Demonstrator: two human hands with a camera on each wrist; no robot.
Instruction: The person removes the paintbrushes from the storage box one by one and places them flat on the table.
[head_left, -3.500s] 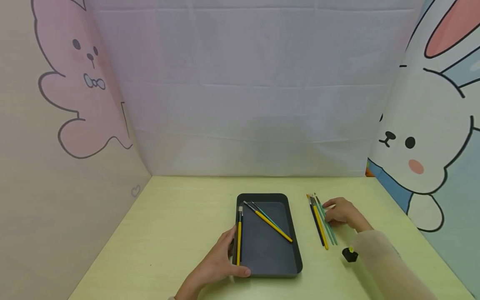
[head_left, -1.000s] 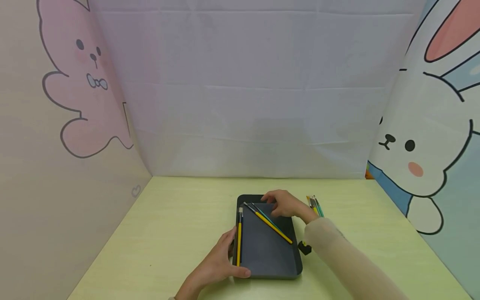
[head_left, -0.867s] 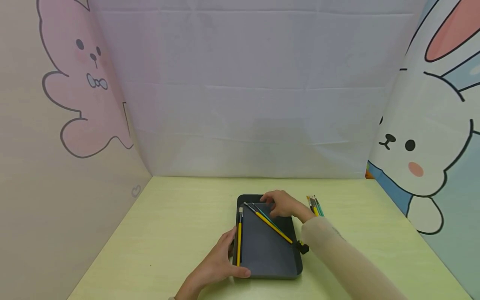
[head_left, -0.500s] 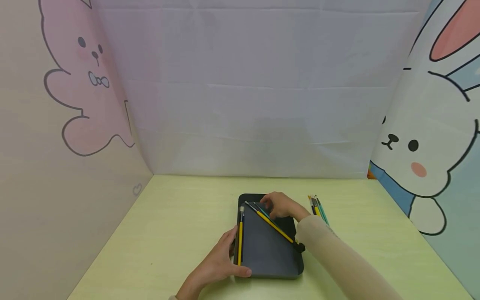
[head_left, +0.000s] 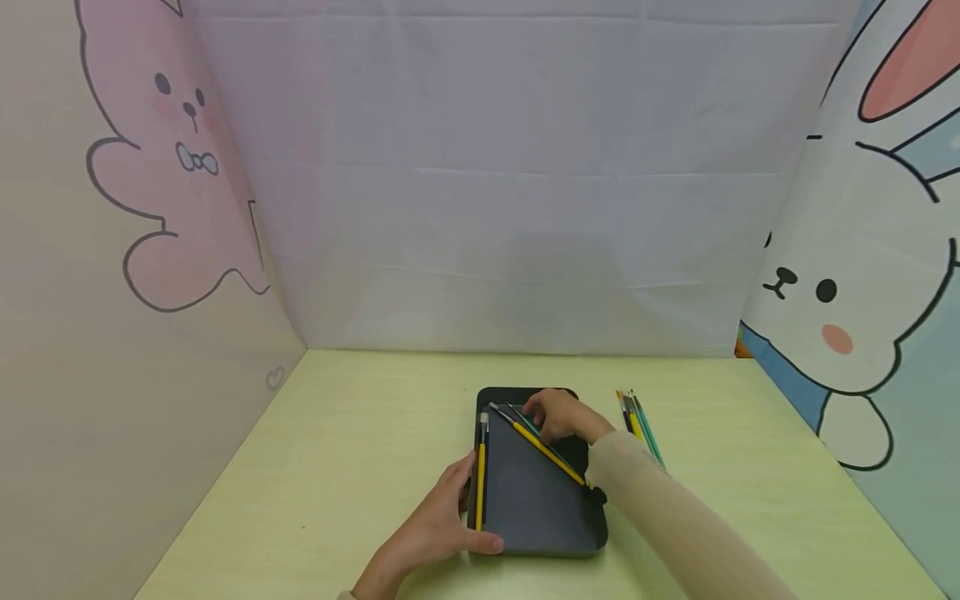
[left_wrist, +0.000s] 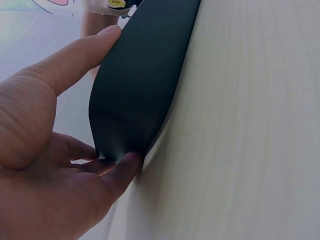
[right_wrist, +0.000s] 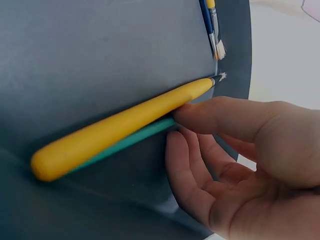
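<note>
A dark grey rectangular tray (head_left: pixel 536 525) sits on the table, and my left hand (head_left: pixel 442 517) grips its near left side, thumb on the rim and fingers against the outer wall (left_wrist: pixel 145 75). Along that side lie a yellow paintbrush (head_left: pixel 480 487) and a dark blue paintbrush (right_wrist: pixel 206 17). Another yellow paintbrush (right_wrist: pixel 125 120) slants across the tray, with a green paintbrush (right_wrist: pixel 130 142) close beside it. My right hand (head_left: pixel 562 415) reaches into the tray's far right part and pinches the green paintbrush between thumb and fingertips; the thumb is right at the yellow handle.
Several more paintbrushes (head_left: pixel 636 421) lie together on the table (head_left: pixel 375 433) right of the tray, partly hidden by the right sleeve (head_left: pixel 652 500). A white sheet (head_left: pixel 487 250) stands behind, with cartoon-printed panels on both sides.
My right hand has come left from the brushes on the table to the tray, and lately dipped slightly toward the green paintbrush. The left hand keeps its grip on the tray.
</note>
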